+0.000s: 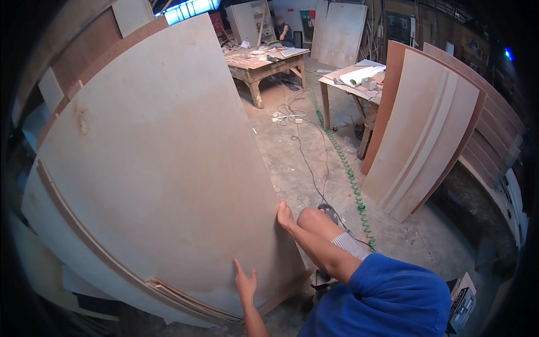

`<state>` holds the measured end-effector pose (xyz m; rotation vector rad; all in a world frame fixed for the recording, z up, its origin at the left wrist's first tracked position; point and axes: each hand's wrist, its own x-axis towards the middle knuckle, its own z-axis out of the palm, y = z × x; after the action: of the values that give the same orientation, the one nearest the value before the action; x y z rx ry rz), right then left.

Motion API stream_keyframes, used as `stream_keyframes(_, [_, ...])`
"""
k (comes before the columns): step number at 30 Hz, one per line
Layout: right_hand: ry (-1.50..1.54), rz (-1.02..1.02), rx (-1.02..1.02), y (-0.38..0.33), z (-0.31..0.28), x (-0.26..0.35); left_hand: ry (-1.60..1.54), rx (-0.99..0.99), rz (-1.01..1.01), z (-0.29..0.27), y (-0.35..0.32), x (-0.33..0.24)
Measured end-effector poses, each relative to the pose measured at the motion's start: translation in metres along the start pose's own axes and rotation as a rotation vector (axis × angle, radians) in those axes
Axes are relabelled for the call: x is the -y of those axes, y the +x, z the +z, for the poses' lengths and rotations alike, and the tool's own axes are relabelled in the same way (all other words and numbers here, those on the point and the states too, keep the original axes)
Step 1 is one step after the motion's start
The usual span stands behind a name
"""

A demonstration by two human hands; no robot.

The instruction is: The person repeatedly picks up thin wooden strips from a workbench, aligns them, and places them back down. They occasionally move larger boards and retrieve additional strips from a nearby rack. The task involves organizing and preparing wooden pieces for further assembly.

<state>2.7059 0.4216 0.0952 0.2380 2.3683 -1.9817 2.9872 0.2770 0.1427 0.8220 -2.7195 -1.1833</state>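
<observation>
A large pale plywood sheet [163,146] stands leaning in front of me and fills the left half of the view. My right hand [285,215] is at its right edge, closed around it; part of the fingers is hidden. Low down by the sheet's face is my left hand [246,285], with index finger stretched out and thumb apart, holding nothing. Along the lower left of the sheet runs a curved wooden strip [84,224]. A brownish stain [82,121] marks the sheet's upper left.
Beyond the sheet stands a wooden worktable [264,62] covered with scraps, with a person [283,31] behind it. A second table [342,76] bears a white roll. Several panels [421,129] lean at right. A green coiled hose [351,174] and dark cables [297,140] lie across the floor.
</observation>
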Motion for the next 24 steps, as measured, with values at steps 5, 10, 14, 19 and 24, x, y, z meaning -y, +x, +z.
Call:
stream_keyframes(5, [-0.006,0.035,-0.078,-0.001,-0.005,0.0,-0.02,0.085,0.065,0.008,-0.012,0.033])
stream_keyframes(10, [-0.04,0.063,-0.132,-0.038,0.008,0.026,0.069,0.239,-0.09,0.035,-0.044,0.14])
stream_keyframes(14, [-0.048,-0.025,-0.227,-0.015,-0.016,0.001,0.033,0.511,-0.234,0.083,-0.069,0.162])
stream_keyframes(19, [-0.09,-0.016,-0.294,-0.023,0.017,0.024,-0.139,0.635,-0.45,0.125,-0.148,0.266])
stream_keyframes(24, [-0.621,0.02,-0.089,0.001,0.038,-0.024,-0.396,0.519,-0.991,0.133,-0.269,0.274])
